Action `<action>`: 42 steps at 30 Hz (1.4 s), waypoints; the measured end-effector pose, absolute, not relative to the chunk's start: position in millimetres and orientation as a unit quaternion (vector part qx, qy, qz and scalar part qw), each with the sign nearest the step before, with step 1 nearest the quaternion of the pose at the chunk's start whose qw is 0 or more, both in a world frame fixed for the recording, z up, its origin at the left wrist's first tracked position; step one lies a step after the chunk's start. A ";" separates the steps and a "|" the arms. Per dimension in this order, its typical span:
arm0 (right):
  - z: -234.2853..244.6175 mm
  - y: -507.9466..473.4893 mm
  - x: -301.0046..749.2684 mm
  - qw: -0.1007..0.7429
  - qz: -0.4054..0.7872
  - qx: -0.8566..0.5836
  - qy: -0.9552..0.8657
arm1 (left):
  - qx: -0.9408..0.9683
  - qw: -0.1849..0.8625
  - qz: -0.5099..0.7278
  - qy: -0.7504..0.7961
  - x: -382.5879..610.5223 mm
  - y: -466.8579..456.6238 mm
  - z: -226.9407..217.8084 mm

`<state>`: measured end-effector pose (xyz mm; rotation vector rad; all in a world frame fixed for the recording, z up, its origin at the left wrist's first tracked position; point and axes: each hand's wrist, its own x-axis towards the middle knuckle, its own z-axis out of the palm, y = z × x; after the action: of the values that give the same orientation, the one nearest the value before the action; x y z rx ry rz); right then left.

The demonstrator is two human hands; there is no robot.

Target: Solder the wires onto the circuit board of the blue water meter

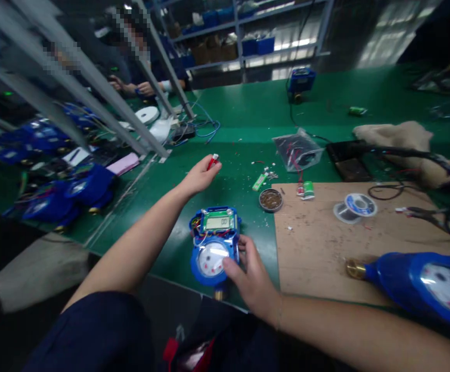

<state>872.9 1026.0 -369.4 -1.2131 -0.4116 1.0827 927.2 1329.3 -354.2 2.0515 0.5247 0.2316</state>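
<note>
Stretched out over the green table, my left hand (200, 178) is closed on a small red piece with a white end (213, 161); its exact kind I cannot make out. My right hand (253, 274) grips the right side of a blue water meter (209, 271), thumb on the rim of its round dial. The meter's upper housing is uncovered, so a green circuit board with a display (219, 221) and coloured wires show. A brass fitting (218, 295) points toward me at the table's front edge.
Right of the meter are a tin of brown paste (270, 200), a brown board (310, 237), a solder spool (355, 207), a green battery (308, 190) and another blue meter (422, 284). More blue meters (89, 186) lie left, beyond metal posts (104, 88). A co-worker's hands (145, 89) show behind.
</note>
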 end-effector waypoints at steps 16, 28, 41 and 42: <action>-372.5 1041.6 865.5 0.628 0.434 -0.621 -0.175 | 0.555 0.679 0.281 0.390 698.6 1197.9 -358.8; -388.8 1057.4 860.7 0.664 0.415 -0.588 -0.201 | 0.553 0.716 0.257 0.339 692.0 1183.2 -341.3; -373.9 1073.3 843.8 0.614 0.367 -0.660 -0.228 | 0.571 0.690 0.236 0.377 679.6 1198.2 -343.9; -374.5 1074.4 843.1 0.610 0.363 -0.665 -0.231 | 0.569 0.689 0.236 0.381 677.9 1199.4 -345.4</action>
<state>843.1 1074.4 -374.5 -1.5351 -0.5341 0.8378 677.9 1199.4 -345.4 1.2738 0.8525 0.5286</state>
